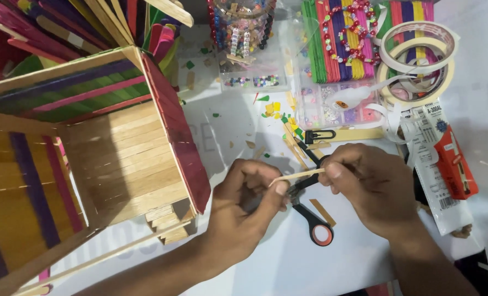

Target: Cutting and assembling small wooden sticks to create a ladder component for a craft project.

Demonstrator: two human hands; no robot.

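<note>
— Nearest to us, what's that big thing on the left?

— Open box (90,159) built from flat craft sticks, plain wood with purple, pink and green ones; its wall tilts toward the camera, with a short stack of sticks under its lower corner.

— And the hands?

— Both are pinched on one thin wooden stick (297,175), held level above the white worktop (266,263). Left hand (243,211) grips the near end between thumb and curled fingers; right hand (374,192) pinches the far end.

— Scissors?

— Black scissors (309,211) with an orange-lined handle loop lie on the worktop right under the stick, partly hidden by the hands. Neither hand seems to hold them, though I can't tell for sure.

— What could go wrong?

— I'd judge the stick could snap or splinter unevenly if the two hands bend it too hard. A jerk could also send a piece into the small coloured scraps (282,112) or knock the glue tube (438,175) beside the right wrist. Tape rolls (419,55) and bundled coloured sticks (342,38) sit farther back, well apart.
</note>
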